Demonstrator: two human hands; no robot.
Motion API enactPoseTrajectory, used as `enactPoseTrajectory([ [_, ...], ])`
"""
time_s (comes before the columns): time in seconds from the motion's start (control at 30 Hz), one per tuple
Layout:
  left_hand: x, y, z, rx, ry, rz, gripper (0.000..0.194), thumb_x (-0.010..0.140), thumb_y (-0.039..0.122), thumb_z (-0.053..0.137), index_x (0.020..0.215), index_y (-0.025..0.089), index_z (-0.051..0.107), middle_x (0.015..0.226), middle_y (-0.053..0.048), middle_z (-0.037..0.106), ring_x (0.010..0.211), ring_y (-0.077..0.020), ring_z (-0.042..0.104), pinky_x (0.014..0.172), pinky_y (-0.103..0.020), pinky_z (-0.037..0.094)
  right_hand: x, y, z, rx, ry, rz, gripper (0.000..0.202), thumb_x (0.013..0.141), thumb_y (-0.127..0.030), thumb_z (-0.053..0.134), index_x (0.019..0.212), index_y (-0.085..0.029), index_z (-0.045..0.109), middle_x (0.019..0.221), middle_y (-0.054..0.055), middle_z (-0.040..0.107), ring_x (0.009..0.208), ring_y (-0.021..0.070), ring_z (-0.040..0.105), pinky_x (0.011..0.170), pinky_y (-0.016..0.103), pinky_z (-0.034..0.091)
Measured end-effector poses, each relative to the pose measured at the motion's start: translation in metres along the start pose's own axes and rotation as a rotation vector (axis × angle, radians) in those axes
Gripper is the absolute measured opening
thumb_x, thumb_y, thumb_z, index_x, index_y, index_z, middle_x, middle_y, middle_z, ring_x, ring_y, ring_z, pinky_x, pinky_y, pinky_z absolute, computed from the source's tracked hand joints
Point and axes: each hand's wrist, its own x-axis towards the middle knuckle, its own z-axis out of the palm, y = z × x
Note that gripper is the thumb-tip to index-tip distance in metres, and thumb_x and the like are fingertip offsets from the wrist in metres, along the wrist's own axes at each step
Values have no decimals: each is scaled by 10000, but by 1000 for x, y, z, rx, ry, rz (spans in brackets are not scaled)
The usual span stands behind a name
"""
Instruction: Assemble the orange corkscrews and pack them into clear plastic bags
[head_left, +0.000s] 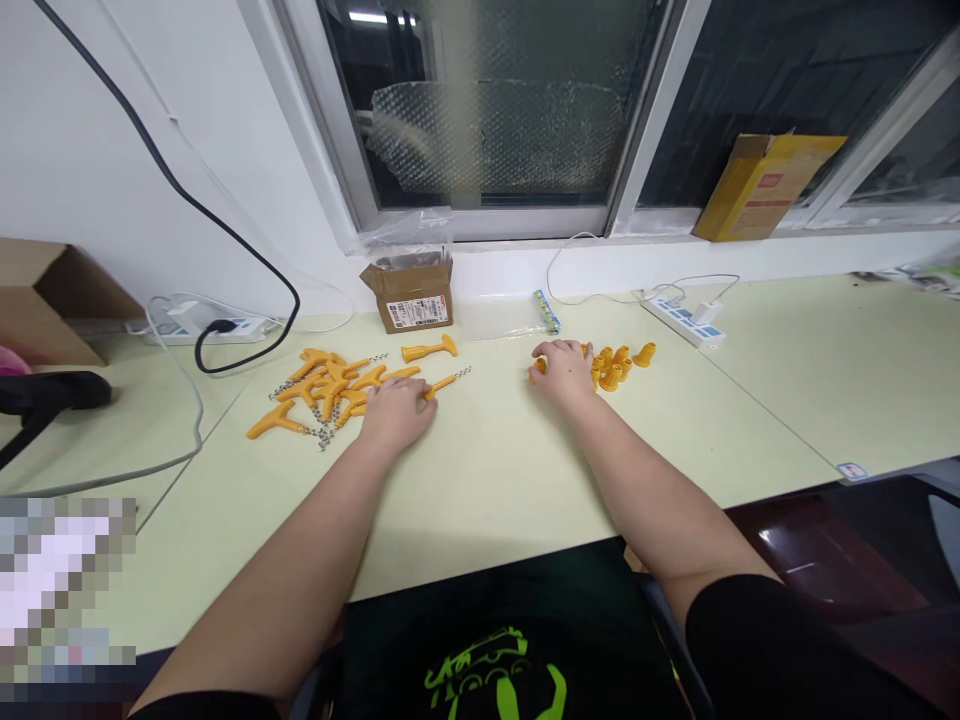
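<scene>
Head view: left hand (399,412) grips a yellow, silver-spiralled corkscrew (445,384); right hand (564,371) grips a yellow cap (537,371).

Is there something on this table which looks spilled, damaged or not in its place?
Nothing looks spilled or damaged. One corkscrew lies apart from the heap, near the small brown box; its spiral seems covered, while several heaped ones show bare spirals.
</scene>
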Motion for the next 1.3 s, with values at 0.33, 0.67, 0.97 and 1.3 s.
enactPoseTrajectory([
  [0.33, -3, 6, -5, 64, 16, -56, 314, 890, 512, 594, 1015, 252, 717, 1252, -128, 720, 1221, -421, 574, 1023, -605, 391, -1, -1, 2, 8, 12, -10, 171, 856, -274, 643, 1015, -258, 702, 1173, 83, 718, 1270, 349, 501, 1209, 741, 105],
  [0.67, 4, 0, 8, 143, 18, -17, 378, 950, 478, 526, 1194, 258, 714, 1267, -164, 696, 1243, -411, 544, 1005, -585, 412, -1, -4, 0, 14, 14, -7, 161, 868, -300, 646, 1013, -262, 706, 1171, 79, 722, 1274, 351, 505, 1206, 738, 116],
  [0.97, 19, -3, -2, 154, 23, -44, 405, 963, 435, 464, 1197, 247, 735, 1312, -167, 667, 1276, -412, 526, 1042, -592, 412, -1, -6, -1, 43, 24, -11, 146, 871, -301, 645, 998, -256, 700, 1174, 79, 721, 1255, 344, 518, 1208, 733, 112],
  [1.3, 111, -30, -15, 189, -139, -18, 407, 800, 293, 620, 1192, 260, 726, 1338, -156, 698, 1319, -392, 555, 1067, -509, 399, -1, -8, 0, 62, 15, -24, 135, 891, -314, 630, 996, -261, 696, 1155, 83, 725, 1258, 341, 514, 1206, 739, 101],
])
